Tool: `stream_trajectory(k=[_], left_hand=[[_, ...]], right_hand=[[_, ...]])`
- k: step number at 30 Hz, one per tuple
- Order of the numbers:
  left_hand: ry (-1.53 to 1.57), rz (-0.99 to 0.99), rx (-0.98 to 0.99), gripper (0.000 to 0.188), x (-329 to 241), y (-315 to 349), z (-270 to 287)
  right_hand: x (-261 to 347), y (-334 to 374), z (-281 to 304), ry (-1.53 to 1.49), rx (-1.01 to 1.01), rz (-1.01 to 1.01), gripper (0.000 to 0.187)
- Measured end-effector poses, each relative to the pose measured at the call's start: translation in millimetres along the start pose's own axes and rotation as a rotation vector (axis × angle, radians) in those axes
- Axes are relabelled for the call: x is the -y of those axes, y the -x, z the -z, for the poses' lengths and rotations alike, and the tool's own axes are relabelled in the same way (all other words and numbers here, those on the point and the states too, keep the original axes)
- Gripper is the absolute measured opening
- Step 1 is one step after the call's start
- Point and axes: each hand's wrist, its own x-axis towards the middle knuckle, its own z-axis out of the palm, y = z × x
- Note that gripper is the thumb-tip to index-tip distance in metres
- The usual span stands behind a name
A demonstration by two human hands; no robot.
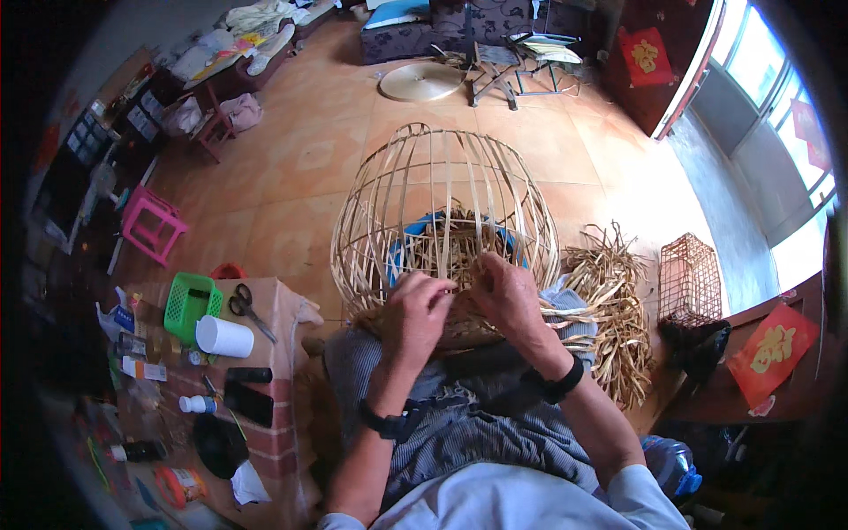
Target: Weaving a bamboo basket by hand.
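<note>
A large, open-ribbed basket point(530, 190) of pale, thin strips lies in front of me, its near side by my lap. My left hand point(417, 316) is at the near weave, thumb and fingers pinched on a thin strip. Close beside it on the right, my right hand point(511, 291) has its fingers curled closed on a strip too. The strip ends are partly hidden by my fingers. Through the ribs shows a blue container point(396, 256) with dried brown strips point(455, 238) in it. A bundle of dried strips point(618, 309) lies to the right.
At left, a cloth-covered table point(281, 389) carries scissors point(252, 309), a green basket point(179, 305), a white canister point(224, 336) and a phone point(249, 403). A pink stool point(152, 225) stands beyond. A wire-like crate point(689, 283) is at right; a round board point(422, 81) lies farther off.
</note>
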Motion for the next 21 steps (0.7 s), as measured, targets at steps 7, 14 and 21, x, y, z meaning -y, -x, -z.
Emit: stream_trajectory(k=[7, 14, 21], left_hand=[[0.040, 0.055, -0.103, 0.022, 16.5, 22.2, 30.0], [-0.009, -0.067, -0.047, 0.026, 12.1, 20.7, 10.6], [-0.149, -0.090, -0.050, 0.022, 16.1, 21.6, -6.3]], right_hand=[[-2.3, 1.6, 18.7, -0.116, 0.170, 0.019, 0.019], [-3.4, 2.6, 33.1, -0.334, 0.263, -0.126, 0.022], [-4.2, 5.8, 17.1, -0.146, 0.102, -0.024, 0.025]])
